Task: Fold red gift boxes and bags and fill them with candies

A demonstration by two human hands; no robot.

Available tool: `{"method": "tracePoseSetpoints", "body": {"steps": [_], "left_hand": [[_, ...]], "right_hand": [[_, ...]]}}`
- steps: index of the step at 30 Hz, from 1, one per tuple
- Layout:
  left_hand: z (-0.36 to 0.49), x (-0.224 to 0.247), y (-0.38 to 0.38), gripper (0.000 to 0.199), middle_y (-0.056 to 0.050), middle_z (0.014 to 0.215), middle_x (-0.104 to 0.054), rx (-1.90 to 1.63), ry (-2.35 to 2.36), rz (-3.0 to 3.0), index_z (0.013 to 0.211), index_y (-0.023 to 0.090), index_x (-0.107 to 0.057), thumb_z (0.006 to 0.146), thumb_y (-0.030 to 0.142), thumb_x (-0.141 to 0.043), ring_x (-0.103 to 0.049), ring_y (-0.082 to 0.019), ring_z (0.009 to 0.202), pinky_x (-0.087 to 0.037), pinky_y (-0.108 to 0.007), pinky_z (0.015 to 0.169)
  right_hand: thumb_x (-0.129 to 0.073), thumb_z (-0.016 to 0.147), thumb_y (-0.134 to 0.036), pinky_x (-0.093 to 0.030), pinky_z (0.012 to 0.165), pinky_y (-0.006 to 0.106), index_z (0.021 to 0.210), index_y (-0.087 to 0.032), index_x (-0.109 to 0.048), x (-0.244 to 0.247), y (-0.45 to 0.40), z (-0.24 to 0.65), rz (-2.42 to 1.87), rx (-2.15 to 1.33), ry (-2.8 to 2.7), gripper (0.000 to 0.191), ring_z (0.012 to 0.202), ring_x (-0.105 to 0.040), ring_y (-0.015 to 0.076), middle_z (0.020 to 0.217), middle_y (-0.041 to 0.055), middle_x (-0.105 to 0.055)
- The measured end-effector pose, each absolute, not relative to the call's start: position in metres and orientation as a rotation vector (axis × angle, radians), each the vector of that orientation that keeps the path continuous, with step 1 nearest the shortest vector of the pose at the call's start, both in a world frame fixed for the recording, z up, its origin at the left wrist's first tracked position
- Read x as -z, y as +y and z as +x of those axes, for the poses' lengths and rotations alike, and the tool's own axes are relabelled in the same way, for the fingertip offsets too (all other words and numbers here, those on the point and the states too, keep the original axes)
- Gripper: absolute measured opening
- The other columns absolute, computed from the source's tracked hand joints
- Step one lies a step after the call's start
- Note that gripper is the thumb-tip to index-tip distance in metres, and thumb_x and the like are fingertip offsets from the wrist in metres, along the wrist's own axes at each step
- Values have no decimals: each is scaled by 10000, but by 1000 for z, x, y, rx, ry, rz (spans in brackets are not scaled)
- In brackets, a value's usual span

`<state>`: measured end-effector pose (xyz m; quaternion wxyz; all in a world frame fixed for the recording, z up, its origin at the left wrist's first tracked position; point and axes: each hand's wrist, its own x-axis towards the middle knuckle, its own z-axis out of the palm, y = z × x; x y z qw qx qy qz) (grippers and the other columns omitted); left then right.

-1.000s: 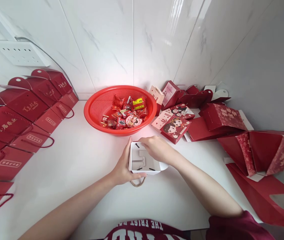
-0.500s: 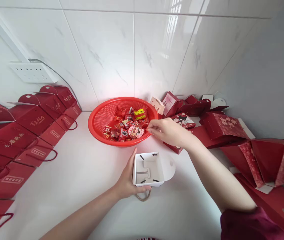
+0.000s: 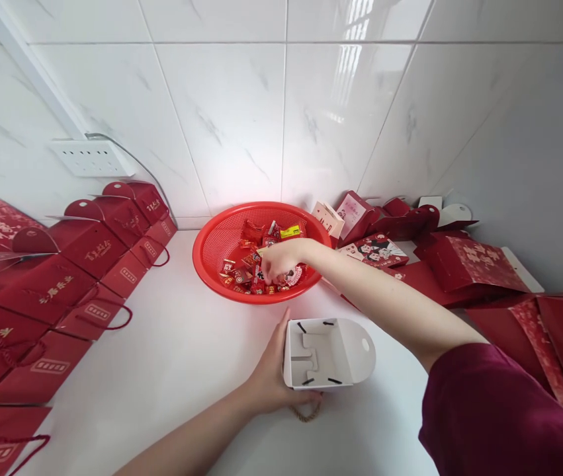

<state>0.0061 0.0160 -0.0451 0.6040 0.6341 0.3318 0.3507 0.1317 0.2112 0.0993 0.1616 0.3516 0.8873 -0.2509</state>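
My left hand (image 3: 274, 373) grips a small white gift box (image 3: 328, 344) by its left side, thumb along the near edge. The box stands open toward me with a rounded flap (image 3: 363, 350) out to the right, and its inside is bare apart from dark cord ends. A twisted rope handle (image 3: 307, 416) hangs at its near side. Beyond it sits a red plastic colander (image 3: 206, 268) with wrapped sweets (image 3: 244, 272) in it. My right hand (image 3: 284, 259) reaches down among these sweets with fingers curled; the fingertips are hidden, so what they pinch does not show.
Rows of red gift boxes (image 3: 90, 248) with cord handles line the left side. More red boxes (image 3: 474, 261), some folded open, crowd the right. A tiled wall (image 3: 241, 119) with a power strip (image 3: 92, 157) closes off the back of the white table (image 3: 162, 344).
My right hand has moved left from the colander's right rim into the sweets. My left hand still holds the white box. The whole view has shifted slightly.
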Motion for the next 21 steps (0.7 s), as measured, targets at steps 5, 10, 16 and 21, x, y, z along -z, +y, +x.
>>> {"method": "tracePoseSetpoints", "body": {"steps": [5,10,16,21], "left_hand": [[3,54,20,1470,-137,1532,-340,-798,749,1556,1566,387,89,524,315,-944,-385,-408,1372,-328,-621,1120],[3,56,21,1431,-131,1534,-340,-835,664,1571,1572,380,49,538,328,-939,-374,-406,1385,-327,-601,1129],[3,52,21,1397,-118,1529,-355,-842,650,1549,1568,395,22,552,310,-933,-377,-377,1389,-313,-596,1140],[3,52,19,1421,-119,1536,-344,-824,672,1491,1572,382,-19,503,301,-952,-348,-378,1407,-264,-588,1167]], "right_hand": [[-677,895,-255,-554,810,331,1063,-132,-696,-87,207,104,957,673,2435,210,883,-687,177,1002,47,-718],[-626,950,-335,-541,909,424,1214,-131,-607,-92,225,101,1179,491,2577,334,1072,-634,232,1225,117,-621],[-605,963,-358,-552,887,407,1128,-147,-653,-91,226,80,1071,609,2695,272,1002,-665,205,1146,76,-674],[-604,967,-311,-543,915,407,1126,-147,-661,-84,226,62,1084,681,2806,235,1027,-667,199,1146,81,-686]]}}
